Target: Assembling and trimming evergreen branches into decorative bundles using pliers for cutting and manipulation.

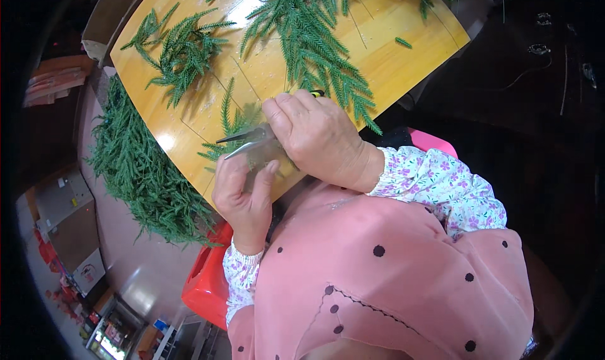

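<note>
My right hand (318,130) is closed around a pair of pliers (242,136) with a dark and yellow handle end beyond the knuckles. The metal jaws point left and stand apart, partly smeared by motion. Just below the jaws is my left hand (239,193), its thumb raised and its fingers bent. A gap shows between thumb and forefinger, but blur hides whether anything is in them. Behind the jaws and beside the left fingertips, a small green artificial pine sprig (227,111) lies over the table's near edge.
On the yellow wooden table (403,70) lie a pine cluster (189,51) at left, a long branch (309,38) in the middle and a loose bit (403,43). A large heap of green branches (138,171) stands left of the table. A red plastic stool (208,278) is at lower left.
</note>
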`<state>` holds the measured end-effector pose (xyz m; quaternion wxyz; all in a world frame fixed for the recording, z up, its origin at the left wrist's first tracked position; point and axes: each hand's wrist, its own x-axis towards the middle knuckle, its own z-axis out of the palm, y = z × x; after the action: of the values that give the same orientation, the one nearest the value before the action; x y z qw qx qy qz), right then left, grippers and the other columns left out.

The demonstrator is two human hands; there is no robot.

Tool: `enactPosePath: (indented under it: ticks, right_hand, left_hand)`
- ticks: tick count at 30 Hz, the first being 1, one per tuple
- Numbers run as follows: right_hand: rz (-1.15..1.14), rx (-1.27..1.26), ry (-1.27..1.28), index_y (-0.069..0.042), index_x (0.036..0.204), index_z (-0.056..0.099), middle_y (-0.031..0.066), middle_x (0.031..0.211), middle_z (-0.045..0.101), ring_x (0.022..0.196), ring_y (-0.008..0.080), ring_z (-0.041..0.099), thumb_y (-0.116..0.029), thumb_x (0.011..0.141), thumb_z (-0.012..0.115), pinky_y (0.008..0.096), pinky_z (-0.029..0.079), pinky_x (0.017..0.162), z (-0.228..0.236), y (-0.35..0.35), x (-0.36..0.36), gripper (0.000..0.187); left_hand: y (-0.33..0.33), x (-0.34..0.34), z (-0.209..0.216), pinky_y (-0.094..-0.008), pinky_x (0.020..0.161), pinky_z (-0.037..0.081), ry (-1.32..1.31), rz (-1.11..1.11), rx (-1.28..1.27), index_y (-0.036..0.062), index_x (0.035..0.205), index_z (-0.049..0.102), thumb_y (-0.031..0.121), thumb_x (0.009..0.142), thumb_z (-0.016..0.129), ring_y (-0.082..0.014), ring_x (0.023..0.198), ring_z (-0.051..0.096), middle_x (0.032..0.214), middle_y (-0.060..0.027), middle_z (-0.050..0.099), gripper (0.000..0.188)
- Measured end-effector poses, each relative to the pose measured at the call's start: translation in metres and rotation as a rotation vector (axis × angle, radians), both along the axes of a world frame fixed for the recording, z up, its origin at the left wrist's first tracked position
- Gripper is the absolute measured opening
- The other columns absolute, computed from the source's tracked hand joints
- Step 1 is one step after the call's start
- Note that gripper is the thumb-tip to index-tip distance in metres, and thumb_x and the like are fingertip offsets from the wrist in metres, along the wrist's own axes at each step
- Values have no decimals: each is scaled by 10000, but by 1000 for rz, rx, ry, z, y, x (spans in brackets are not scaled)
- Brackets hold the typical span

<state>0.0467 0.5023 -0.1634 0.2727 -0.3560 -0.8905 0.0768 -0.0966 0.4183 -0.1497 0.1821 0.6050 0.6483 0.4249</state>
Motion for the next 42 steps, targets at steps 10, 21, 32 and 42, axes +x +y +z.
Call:
enactPosePath:
  ticks: [10, 21, 32, 42]
  right_hand:
    - [40, 158, 127, 17, 983, 568, 89, 828, 559, 794, 240, 563, -126, 730, 575, 339, 470, 668, -12, 6, -10, 291]
    - [129, 146, 194, -59, 791, 516, 74, 743, 517, 740, 235, 550, -122, 713, 583, 334, 454, 639, -11, 24, -15, 121]
    - [134, 151, 189, -75, 789, 524, 60, 718, 520, 712, 237, 550, -110, 698, 602, 339, 447, 618, -3, 35, -20, 125]
    - [-39, -157, 504, -30, 890, 598, 103, 796, 585, 765, 300, 566, -98, 750, 707, 367, 463, 681, 7, 49, -12, 190]
  left_hand:
    - [-8, -2, -4, -263, 707, 427, -288, 93, -106, -43, 852, 620, 33, 750, 753, -165, 768, 528, 798, -65, 568, 184]
    - [-4, 2, 10, -243, 737, 446, -632, 117, -226, -41, 938, 641, 50, 819, 713, -95, 815, 553, 879, -38, 634, 166]
    - [5, -14, 14, -221, 730, 452, -935, 48, -242, -16, 1006, 632, 165, 900, 647, -93, 773, 578, 931, -54, 668, 210]
    - [23, -51, 53, -240, 786, 469, -844, 103, 34, -30, 1075, 604, 138, 943, 574, -118, 845, 612, 961, -82, 661, 215]
